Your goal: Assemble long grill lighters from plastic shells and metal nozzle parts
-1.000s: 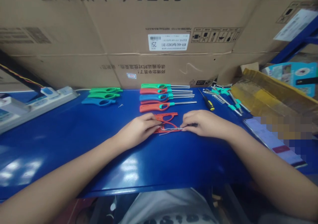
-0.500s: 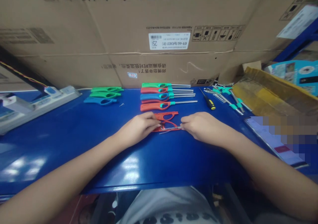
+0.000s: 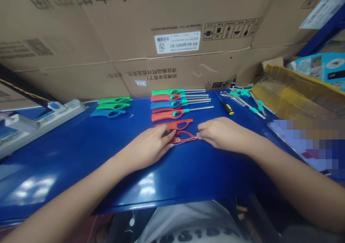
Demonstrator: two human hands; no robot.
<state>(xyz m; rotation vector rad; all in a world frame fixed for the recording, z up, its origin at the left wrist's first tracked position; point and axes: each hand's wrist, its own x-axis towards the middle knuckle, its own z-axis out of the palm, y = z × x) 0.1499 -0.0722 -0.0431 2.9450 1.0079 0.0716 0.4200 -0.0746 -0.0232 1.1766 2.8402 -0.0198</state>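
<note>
Two red plastic lighter-handle shells lie on the bench in front of me. The upper shell point(image 3: 180, 124) lies clear of my hands at its right end. My left hand point(image 3: 147, 146) has its fingers on the left ends of the shells. The lower shell point(image 3: 185, 138) holds a thin metal part in its opening. My right hand point(image 3: 223, 135) pinches that shell's right end with its fingertips. Beyond them stand several finished long lighters point(image 3: 178, 104) in green, red and blue, with metal nozzles.
On the blue bench point(image 3: 67, 156) lie green and blue handles point(image 3: 111, 107), a yellow-and-black screwdriver point(image 3: 228, 109) and teal-tipped metal parts point(image 3: 249, 102). A power strip point(image 3: 40, 126) runs along the left. Cardboard boxes point(image 3: 175, 70) stand behind.
The thin metal strip below the lower shell no longer shows. My left hand has shifted slightly down and onto the shells' left ends. The view has tilted a little.
</note>
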